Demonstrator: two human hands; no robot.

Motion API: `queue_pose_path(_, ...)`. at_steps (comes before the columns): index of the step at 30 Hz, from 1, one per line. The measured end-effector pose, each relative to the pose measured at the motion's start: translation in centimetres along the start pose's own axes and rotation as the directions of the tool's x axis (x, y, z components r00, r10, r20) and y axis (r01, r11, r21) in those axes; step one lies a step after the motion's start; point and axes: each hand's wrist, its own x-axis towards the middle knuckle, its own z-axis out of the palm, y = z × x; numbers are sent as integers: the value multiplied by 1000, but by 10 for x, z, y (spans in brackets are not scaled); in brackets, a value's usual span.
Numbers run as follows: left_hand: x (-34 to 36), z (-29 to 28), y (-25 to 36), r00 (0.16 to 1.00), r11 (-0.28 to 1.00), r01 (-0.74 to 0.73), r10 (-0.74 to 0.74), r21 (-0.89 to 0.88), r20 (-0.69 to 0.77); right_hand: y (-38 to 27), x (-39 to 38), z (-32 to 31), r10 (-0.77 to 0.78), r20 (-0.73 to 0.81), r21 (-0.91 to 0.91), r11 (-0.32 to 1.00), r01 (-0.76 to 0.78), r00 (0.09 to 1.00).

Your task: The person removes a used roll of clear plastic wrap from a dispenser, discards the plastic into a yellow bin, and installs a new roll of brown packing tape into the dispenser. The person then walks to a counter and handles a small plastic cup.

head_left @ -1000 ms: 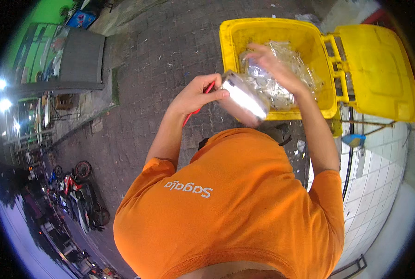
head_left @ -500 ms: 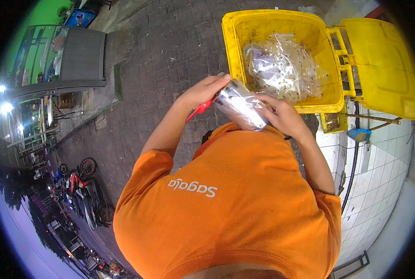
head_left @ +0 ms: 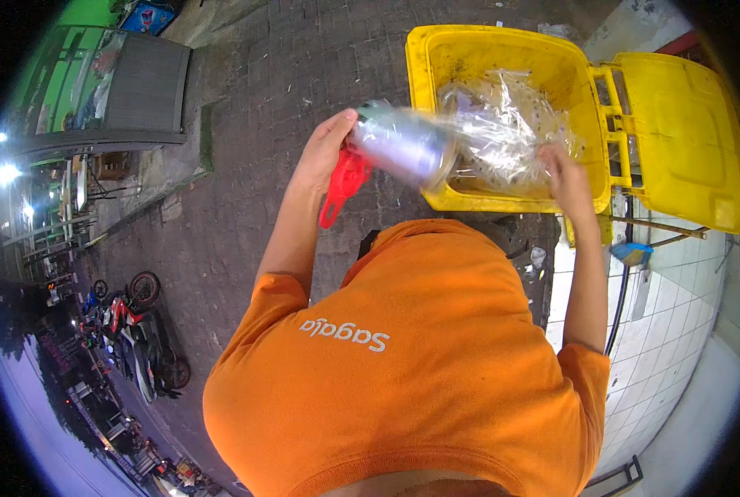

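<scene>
My left hand [head_left: 328, 141] grips a clear cylindrical container [head_left: 395, 142], blurred by motion, along with a red plastic piece [head_left: 345, 182] that dangles beneath my fingers. The container is tilted, its lower end reaching over the near left corner of an open yellow bin [head_left: 424, 66]. Crumpled clear plastic [head_left: 511, 124] lies inside the bin. My right hand [head_left: 567, 178] is over the bin's right part with fingers curled; whether clear film is between them is too blurred to make out.
The bin's lid [head_left: 677, 145] hangs open to the right, above a white tiled surface [head_left: 652, 315] with a small blue object [head_left: 631, 253]. Dark paving [head_left: 262, 83] surrounds me. Parked motorcycles [head_left: 142, 348] are at the lower left, and a grey stall counter [head_left: 138, 91] at the upper left.
My left hand has moved leftward and up with the container, showing more of the red piece. My right hand has left the container and moved rightward over the bin.
</scene>
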Motion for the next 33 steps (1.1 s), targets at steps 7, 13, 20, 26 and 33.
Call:
queue_pose_path(7, 8, -6, -29, 999, 898, -2, 22, 439, -41, 26, 62, -24, 189, -491, 219, 972, -89, 851)
queue_pose_path(13, 1, -54, -37, 930, 991, -2, 51, 133, -363, 149, 69, -32, 533, -327, 430, 819, -380, 780)
queue_pose_path(20, -6, -41, -11, 945, 943, -144, 221, 301, -241, 168, 99, -36, 445, 390, -233, 895, -382, 806)
queue_pose_path(26, -14, 10, -12, 932, 703, -291, 363, 648, 25, -50, 104, -22, -196, 139, -210, 952, 222, 971)
queue_pose_path(33, -5, 27, 10, 826, 708, -476, 156, 522, 542, -79, 94, 77, -361, 289, 957, 84, -278, 887)
